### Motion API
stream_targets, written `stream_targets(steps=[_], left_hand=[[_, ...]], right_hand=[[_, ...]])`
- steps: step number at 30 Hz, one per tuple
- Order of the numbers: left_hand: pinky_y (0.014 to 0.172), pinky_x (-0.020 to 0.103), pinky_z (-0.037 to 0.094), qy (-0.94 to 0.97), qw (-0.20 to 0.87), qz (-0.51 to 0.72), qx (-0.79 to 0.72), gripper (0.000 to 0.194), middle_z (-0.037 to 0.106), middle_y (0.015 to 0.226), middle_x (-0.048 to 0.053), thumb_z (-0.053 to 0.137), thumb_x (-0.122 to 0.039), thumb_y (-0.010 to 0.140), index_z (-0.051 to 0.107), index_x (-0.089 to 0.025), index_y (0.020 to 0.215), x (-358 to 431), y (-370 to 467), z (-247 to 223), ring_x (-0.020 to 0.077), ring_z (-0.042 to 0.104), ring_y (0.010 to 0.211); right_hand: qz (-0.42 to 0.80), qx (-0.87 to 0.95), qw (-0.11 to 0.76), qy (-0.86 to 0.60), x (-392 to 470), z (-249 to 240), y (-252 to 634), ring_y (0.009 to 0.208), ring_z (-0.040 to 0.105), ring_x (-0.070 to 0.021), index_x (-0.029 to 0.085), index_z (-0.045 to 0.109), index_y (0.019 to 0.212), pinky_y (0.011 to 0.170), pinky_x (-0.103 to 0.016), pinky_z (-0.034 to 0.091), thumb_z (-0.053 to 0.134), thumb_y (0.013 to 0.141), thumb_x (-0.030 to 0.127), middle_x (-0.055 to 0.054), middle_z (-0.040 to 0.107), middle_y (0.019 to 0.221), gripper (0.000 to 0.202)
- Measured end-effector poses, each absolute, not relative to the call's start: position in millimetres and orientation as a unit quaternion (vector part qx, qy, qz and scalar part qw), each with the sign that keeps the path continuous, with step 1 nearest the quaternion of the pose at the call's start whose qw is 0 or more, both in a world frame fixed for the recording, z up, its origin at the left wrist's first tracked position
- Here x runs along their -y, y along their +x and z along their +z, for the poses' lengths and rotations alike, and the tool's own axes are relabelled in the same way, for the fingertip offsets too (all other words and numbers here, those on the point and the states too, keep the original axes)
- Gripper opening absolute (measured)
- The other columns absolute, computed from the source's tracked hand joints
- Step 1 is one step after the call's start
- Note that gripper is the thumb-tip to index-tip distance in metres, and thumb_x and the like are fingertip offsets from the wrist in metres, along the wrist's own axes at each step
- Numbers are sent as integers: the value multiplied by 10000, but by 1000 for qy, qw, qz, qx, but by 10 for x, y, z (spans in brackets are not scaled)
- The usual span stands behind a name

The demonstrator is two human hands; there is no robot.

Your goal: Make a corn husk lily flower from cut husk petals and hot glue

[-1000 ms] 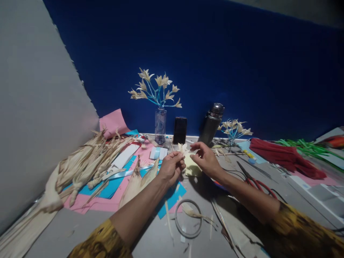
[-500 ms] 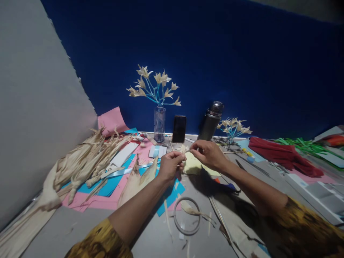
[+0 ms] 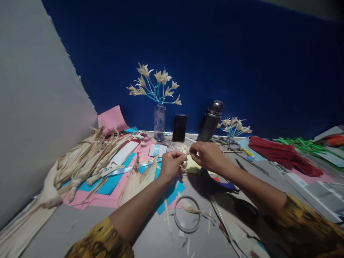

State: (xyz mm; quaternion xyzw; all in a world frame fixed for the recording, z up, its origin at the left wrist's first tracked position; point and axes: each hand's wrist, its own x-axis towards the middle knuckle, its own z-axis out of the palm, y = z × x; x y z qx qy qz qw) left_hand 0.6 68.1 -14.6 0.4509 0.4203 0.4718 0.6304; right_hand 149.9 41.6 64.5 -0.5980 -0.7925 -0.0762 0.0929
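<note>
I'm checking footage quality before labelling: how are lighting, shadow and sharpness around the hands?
Head view: dim light, with dark shadow on the table below the right hand; head view: the pale piece at the left hand looks soft, its edges unclear; head view: a small glint on the flask cap.

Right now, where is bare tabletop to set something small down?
Mostly bare tabletop lies between the lower pink paper, the long pale husk and the left sleeve. A smaller patch lies between that sleeve and the pale strip beside the grey ring. Crowded: the husk pile, and around the left hand and right hand.
</note>
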Motion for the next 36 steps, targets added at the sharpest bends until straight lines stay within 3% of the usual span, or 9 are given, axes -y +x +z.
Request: stream_targets(steps=[13,21,26,30,33,36], left_hand=[[311,198,376,500,577,468,-444,124,573,508,2,698,-256,692,691,-132,706,-657,17,-136,140,559,357],[416,228,421,577,499,489,-424,138,568,509,-15,675,-279,736,721,-153,704,-651,4,-160,131,544,437],[448,232,406,605,482,488,-405,141,579,513,-3,664,-257,745,719,-165,653,-641,-10,-149,141,551,485],[413,233,399,548,561,478,-395,87,552,492,-11,680,-228,711,704,-157,666,-673,-18,-153,134,524,439],[437,228,420,481,623,498,-365,96,620,585,19,741,-228,675,700,-141,676,-728,-29,-171,110,521,462],[478,211,422,439,663,514,-321,177,669,685,45,820,-256,641,711,-125,690,-772,-38,-180,71,504,488]], right_hand=[[-73,789,76,-605,-412,643,1484,751,678,-218,218,734,867,562,-292,274,586,866,255,-60,768,894,153],[-57,765,57,-639,-405,683,1446,774,691,-226,228,743,913,623,-280,366,552,879,312,-59,773,908,211],[-56,763,63,-641,-422,645,1436,755,692,-230,218,742,888,602,-278,351,576,861,313,-64,770,861,193],[-59,761,157,-627,-433,640,1497,720,669,-201,218,731,850,597,-269,337,593,868,307,-36,758,813,165],[-54,724,291,-623,-437,648,1637,642,623,-167,201,714,819,604,-261,358,593,879,333,-21,724,734,189],[-5,703,351,-618,-415,617,1790,578,582,-155,187,697,757,571,-257,358,593,865,349,-16,681,657,220]])
